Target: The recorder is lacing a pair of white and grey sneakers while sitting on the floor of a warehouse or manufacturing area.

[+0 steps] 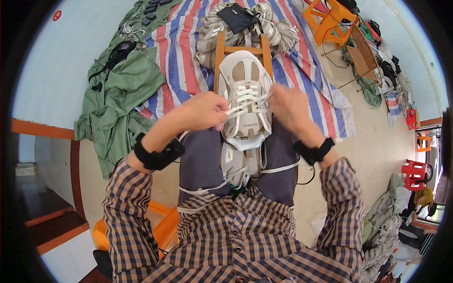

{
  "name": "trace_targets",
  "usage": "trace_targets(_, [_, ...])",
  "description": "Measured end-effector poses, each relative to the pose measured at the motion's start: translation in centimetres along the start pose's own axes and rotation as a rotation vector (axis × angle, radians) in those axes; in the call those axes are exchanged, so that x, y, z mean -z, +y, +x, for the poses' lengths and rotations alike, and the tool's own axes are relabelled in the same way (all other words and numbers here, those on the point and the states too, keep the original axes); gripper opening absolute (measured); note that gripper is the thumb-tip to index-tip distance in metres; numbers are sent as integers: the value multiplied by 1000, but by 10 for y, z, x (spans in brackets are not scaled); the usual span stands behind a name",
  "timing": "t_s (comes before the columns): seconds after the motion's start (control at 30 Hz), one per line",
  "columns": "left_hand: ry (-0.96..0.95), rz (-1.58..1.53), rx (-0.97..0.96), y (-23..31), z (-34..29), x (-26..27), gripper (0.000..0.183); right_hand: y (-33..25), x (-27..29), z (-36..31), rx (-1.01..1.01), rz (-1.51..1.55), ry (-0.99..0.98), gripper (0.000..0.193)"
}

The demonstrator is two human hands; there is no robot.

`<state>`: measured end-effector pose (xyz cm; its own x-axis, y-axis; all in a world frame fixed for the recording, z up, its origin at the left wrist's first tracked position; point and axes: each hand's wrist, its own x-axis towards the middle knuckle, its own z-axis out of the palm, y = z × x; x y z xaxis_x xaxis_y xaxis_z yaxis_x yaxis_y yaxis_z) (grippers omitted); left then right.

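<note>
A white and beige sneaker [245,70] lies between my knees, its toe pointing away from me. White shoelaces [246,98] criss-cross its tongue. On the shoe's left side, my left hand [206,111] is closed with a white lace pinched at its fingertips. My right hand [289,107], somewhat blurred, is closed at the right side of the shoe, where another stretch of lace runs into its fingers. Nearer my body, another similar sneaker [235,160] rests between my thighs, partly hidden under the first one.
A wooden frame [220,56] stands under and behind the sneaker. Beyond it, more sneakers [207,35] and a black pouch [237,18] sit on a striped sheet [188,52]. Green cloth [125,89] lies left, an orange stool [330,21] far right. White cord [207,189] crosses my thighs.
</note>
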<state>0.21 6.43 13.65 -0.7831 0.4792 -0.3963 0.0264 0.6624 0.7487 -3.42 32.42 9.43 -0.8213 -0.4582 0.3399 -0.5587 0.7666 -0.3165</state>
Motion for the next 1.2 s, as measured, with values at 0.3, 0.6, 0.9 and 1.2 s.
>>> trace_targets(0.3, [-74, -207, 207, -55, -100, 34, 21, 87, 49, -10, -226, -493, -32, 17])
trace_targets(0.6, [57, -581, 177, -107, -171, 53, 18, 151, 119, -29, -877, 329, 104, 36])
trace_targets(0.9, [330, -1015, -471, -51, -154, 37, 17, 119, 137, -23, -680, 484, -188, 32])
trace_targets(1.2, [600, -187, -31, -63, -189, 41, 13, 114, 174, -30, -431, -99, 159, 28])
